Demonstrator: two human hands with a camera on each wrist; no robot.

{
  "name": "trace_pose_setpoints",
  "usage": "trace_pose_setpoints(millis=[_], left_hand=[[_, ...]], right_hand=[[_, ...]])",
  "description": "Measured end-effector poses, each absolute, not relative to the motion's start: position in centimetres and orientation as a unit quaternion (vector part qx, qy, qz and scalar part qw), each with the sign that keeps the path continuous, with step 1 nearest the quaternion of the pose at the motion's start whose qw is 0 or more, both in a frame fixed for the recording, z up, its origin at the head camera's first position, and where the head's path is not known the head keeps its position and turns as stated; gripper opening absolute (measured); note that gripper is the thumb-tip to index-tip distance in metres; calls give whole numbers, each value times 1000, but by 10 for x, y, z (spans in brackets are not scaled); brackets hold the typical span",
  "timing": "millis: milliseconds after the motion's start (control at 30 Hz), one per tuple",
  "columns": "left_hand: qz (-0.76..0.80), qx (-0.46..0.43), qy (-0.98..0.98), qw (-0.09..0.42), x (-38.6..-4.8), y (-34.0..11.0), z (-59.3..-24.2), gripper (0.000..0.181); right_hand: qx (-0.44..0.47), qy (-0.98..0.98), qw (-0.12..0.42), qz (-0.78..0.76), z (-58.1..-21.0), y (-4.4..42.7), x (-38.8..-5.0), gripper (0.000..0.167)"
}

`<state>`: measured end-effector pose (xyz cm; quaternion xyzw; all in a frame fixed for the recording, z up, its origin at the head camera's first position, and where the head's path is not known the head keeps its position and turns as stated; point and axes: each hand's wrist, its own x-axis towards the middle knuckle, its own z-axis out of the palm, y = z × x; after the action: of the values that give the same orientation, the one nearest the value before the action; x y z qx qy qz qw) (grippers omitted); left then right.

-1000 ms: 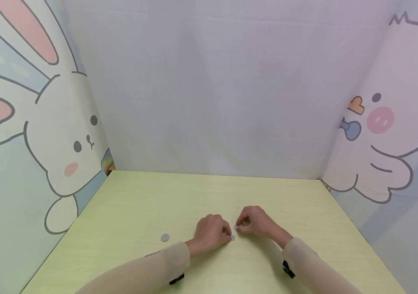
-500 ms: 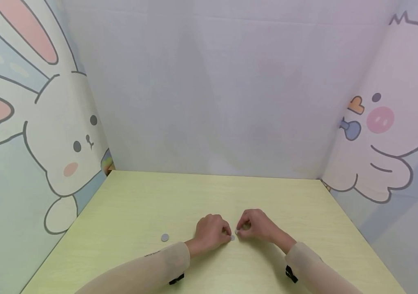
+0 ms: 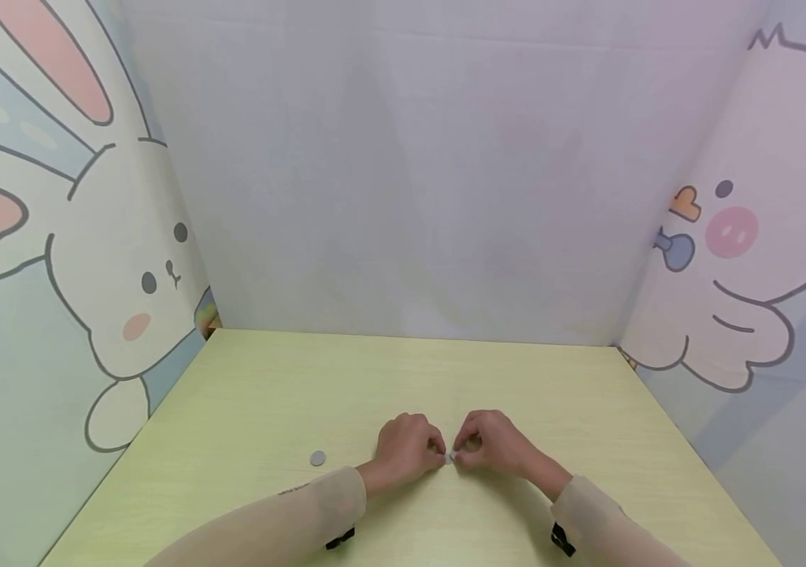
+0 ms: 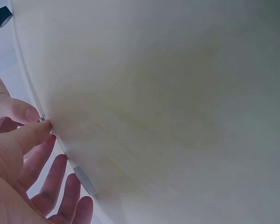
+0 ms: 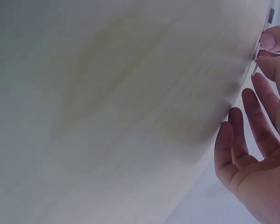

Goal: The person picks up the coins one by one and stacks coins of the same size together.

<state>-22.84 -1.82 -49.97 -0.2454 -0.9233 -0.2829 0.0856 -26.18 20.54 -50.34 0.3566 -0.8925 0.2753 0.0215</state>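
Observation:
In the head view my left hand (image 3: 408,447) rests on the table (image 3: 290,386), thumb and index finger pinching a small silver-grey coin (image 3: 449,459) at its left edge. My right hand (image 3: 497,442) pinches another small grey coin (image 3: 453,455) between thumb and index finger, tilted against the right side of the first. Fingertips cover much of both coins, and whether they touch I cannot tell. Left of my left hand a larger grey disc (image 3: 318,457) lies alone; edge-on in the left wrist view, this disc (image 4: 85,180) looks thick, like stacked coins.
A pale cloth wall (image 3: 403,197) closes off the table's back. Printed side panels with a rabbit (image 3: 127,260) and a white chick (image 3: 750,228) stand left and right. Both forearms wear light sleeves with black straps (image 3: 563,539).
My right hand has come down and toward me, bringing its coin from above and right of the left hand's coin to right beside it. My left hand and the lone disc stay put.

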Motion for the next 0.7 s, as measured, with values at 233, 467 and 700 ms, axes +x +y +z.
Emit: trace_pose_setpoints(millis=[233, 467, 700], left_hand=[[-280, -248, -923, 93, -231, -18, -504, 8], [-281, -249, -922, 93, -232, -18, -504, 8], [-286, -251, -920, 89, -233, -18, -505, 7]], right_hand=[[367, -891, 27, 268, -504, 201, -260, 9], [355, -897, 18, 263, -503, 197, -259, 10], [351, -899, 14, 260, -503, 195, -257, 10]])
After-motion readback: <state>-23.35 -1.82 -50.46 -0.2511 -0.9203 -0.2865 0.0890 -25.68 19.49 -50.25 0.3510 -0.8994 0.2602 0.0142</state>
